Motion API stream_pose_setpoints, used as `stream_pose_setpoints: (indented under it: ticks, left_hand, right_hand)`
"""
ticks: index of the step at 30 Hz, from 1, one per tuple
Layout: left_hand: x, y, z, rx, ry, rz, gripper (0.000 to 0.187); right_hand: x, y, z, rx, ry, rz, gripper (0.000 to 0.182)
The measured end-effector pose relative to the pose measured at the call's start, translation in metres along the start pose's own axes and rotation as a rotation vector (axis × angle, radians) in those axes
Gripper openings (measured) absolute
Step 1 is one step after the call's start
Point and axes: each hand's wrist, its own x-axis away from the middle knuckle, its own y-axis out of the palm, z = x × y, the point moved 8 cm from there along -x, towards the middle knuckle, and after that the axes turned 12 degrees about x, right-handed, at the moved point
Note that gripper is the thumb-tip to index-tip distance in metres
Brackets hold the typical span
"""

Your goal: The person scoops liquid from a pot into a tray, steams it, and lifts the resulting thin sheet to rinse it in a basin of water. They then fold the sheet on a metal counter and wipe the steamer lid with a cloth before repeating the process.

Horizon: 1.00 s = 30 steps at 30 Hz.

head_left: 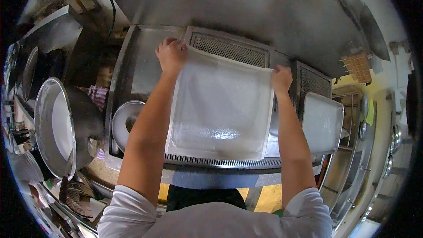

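Left hand (pixel 172 56) and right hand (pixel 282 79) pinch white sheet (pixel 224 101) mid-frame by its top corners, the sensible grip: likely light, floppy (glossy patch, maybe slippery).

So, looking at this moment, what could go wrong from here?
The white sheet appears held only at its far corners, by the left hand and right hand, so a slipping pinch could let one side drop or fold.

Its near edge lies close to the slotted metal strip and might catch there.

The right forearm is near the tray on the right; an outward swing might bump it.
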Motion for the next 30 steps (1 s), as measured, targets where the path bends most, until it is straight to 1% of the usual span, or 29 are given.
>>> stream_pose_setpoints:
  ticks: [1, 2, 4, 5, 7, 8, 10, 11, 13, 14, 16, 18, 21, 24, 27, 30]
  left_hand:
    - [0.001, -0.003, 0.000, 0.018, -0.017, 0.021, 0.018]
    - [0.002, -0.005, 0.000, 0.035, -0.035, 0.041, 0.019]
    - [0.000, -0.011, 0.003, 0.064, -0.023, 0.037, 0.020]
    - [0.000, -0.014, 0.004, 0.078, -0.017, 0.034, 0.020]
    - [0.000, -0.018, 0.003, 0.112, -0.014, 0.020, 0.021]
    - [0.000, -0.021, 0.002, 0.126, -0.015, 0.015, 0.021]
    - [0.004, -0.022, 0.000, 0.156, -0.005, -0.020, 0.022]
    - [0.007, -0.023, -0.002, 0.170, 0.000, -0.039, 0.022]
    - [0.012, -0.021, 0.003, 0.100, 0.054, -0.159, 0.029]
    - [0.014, -0.018, 0.006, 0.067, 0.080, -0.220, 0.033]
    - [0.017, -0.013, 0.012, -0.042, 0.124, -0.281, 0.039]
    - [0.021, -0.007, 0.013, -0.135, 0.168, -0.346, 0.045]
    - [0.022, 0.001, 0.008, -0.243, 0.212, -0.433, 0.049]
    - [0.022, 0.000, 0.009, -0.312, 0.196, -0.517, 0.050]
    - [0.020, -0.005, 0.012, -0.330, 0.158, -0.587, 0.053]
    - [0.018, -0.001, 0.009, -0.338, 0.155, -0.623, 0.056]
  right_hand:
    - [0.005, -0.007, -0.011, -0.035, -0.002, -0.038, 0.038]
    - [0.010, -0.006, -0.020, -0.099, 0.008, -0.199, 0.043]
    - [0.015, 0.017, -0.023, -0.146, -0.011, -0.364, 0.050]
    - [0.017, 0.047, -0.018, -0.128, -0.038, -0.368, 0.052]
    - [0.019, 0.054, -0.026, -0.125, -0.029, -0.456, 0.057]
    - [0.020, 0.059, -0.027, -0.138, 0.006, -0.544, 0.060]
    - [0.025, 0.054, -0.050, -0.201, 0.025, -0.577, 0.063]
    - [0.031, 0.050, -0.067, -0.252, 0.010, -0.523, 0.065]
    - [0.055, 0.022, -0.122, -0.535, 0.067, -0.603, 0.067]
    - [0.070, -0.007, -0.161, -0.767, 0.140, -0.735, 0.068]
    - [0.086, -0.011, -0.221, -1.135, 0.118, -0.899, 0.067]
    - [0.095, -0.018, -0.271, -1.373, 0.141, -1.051, 0.065]
    - [0.094, -0.001, -0.319, -1.544, 0.221, -1.068, 0.050]
    - [0.092, 0.020, -0.344, -1.534, 0.180, -1.163, 0.043]
    - [0.095, 0.019, -0.349, -1.524, 0.084, -1.186, 0.021]
    - [0.146, 0.014, -0.330, -1.303, 0.224, -1.222, 0.013]
